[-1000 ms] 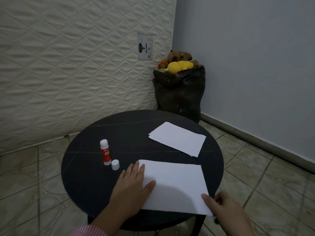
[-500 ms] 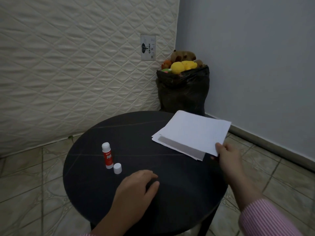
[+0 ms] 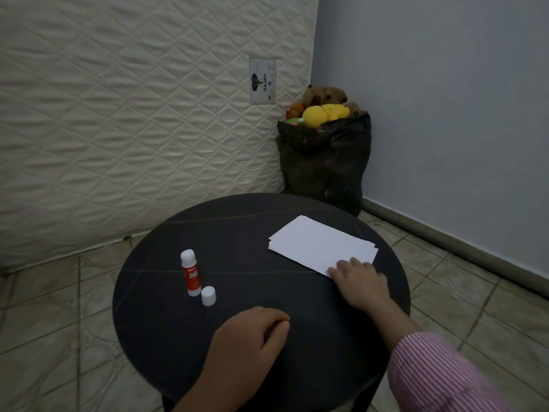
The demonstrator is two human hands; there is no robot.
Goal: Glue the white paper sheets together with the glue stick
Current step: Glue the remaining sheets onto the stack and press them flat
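Presently right hand (image 3: 361, 282) presses flat on stacked white paper sheets (image 3: 322, 243) at table (image 3: 237, 233) far-right; left hand (image 3: 249, 337) loosely curled, holding nothing; glue stick (image 3: 191, 273) upright beside its cap (image 3: 208, 296), left.

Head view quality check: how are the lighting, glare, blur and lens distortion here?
Head view: dim, even room light; dark round table swallows detail, with soft shadow under the left hand; white paper stack is brightest, not glaring; glue stick label readable; right hand slightly soft; wide-angle bending at the edges.
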